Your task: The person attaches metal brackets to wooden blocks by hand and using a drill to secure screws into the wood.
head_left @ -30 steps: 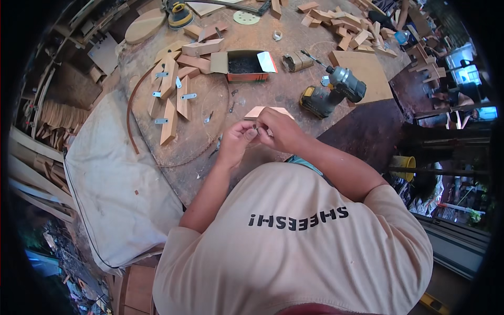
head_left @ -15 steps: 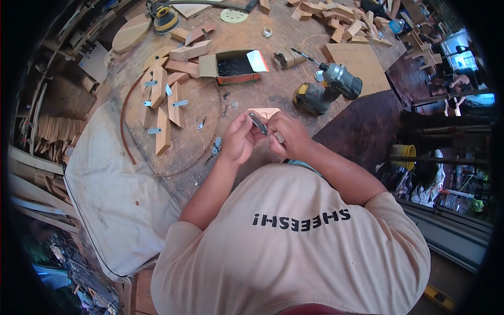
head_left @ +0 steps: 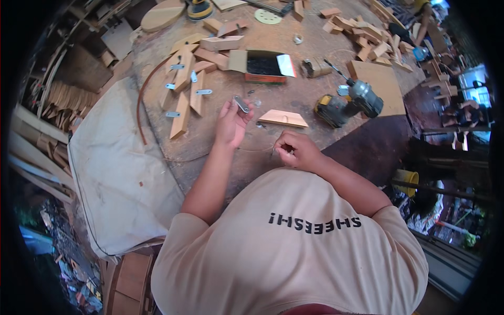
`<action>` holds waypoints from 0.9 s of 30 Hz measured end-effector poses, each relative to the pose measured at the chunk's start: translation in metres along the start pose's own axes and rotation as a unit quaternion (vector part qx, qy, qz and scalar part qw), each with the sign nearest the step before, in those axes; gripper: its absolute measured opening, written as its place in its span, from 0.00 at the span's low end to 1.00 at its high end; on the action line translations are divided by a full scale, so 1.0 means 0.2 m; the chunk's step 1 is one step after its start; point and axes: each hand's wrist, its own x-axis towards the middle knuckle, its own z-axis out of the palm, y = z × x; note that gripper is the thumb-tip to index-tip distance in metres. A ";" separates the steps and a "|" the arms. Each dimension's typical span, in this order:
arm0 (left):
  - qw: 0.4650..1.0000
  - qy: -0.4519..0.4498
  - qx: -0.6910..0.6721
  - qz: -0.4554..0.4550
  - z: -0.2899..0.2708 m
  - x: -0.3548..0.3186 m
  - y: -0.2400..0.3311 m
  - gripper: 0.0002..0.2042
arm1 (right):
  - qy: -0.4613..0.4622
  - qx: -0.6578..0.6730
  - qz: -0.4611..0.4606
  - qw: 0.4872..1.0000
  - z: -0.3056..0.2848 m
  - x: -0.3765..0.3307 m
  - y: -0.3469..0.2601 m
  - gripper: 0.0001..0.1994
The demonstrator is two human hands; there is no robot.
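Metal bracket pinched in left grip, thin item in right grip; wood block seen ahead of latter.

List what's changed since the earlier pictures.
The left hand has moved forward and left, away from the right hand, carrying the small metal plate. The right hand has drawn back toward the body, pinching something thin, too small to identify. The wood block is now unobscured. The cordless drill and open box stayed put.
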 end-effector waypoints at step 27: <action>0.819 -0.118 0.560 -0.032 0.05 -0.11 -0.37 0.22 | 0.195 0.370 0.352 0.838 0.15 -0.12 0.49 0.10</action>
